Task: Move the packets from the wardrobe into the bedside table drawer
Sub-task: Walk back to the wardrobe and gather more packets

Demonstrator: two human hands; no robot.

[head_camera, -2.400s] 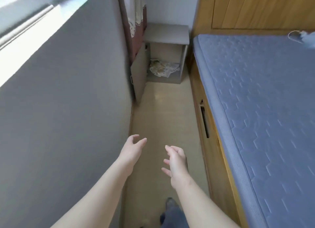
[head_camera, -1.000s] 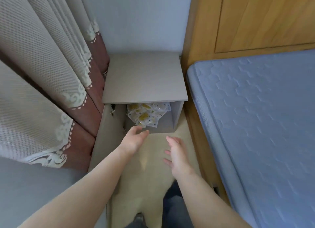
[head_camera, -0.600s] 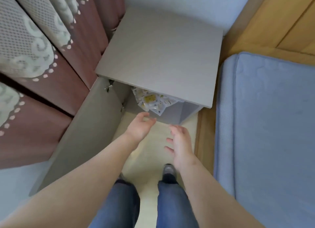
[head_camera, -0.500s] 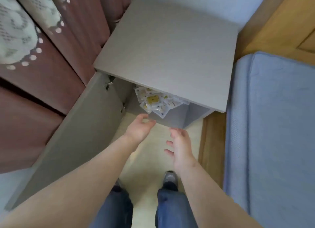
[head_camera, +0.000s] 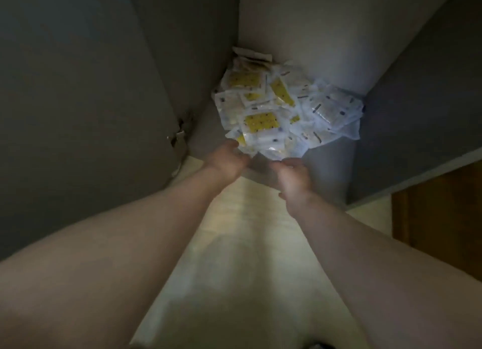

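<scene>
Head view: the packets [head_camera: 281, 108] lie heaped in the far corner of the cabinet [head_camera: 300, 22], the heap's long axis running left to right. Your left hand [head_camera: 227, 162] and right hand [head_camera: 293, 177] meet its near edge, the left reaching slightly deeper. With the fingers blurred, I cannot tell whether either grip holds anything.

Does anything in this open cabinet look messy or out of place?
The packets sit in a loose, overlapping heap at mixed angles against the cabinet's back wall, not stacked. The left hand and right hand reach its near edge. Too dark to judge damage.
</scene>
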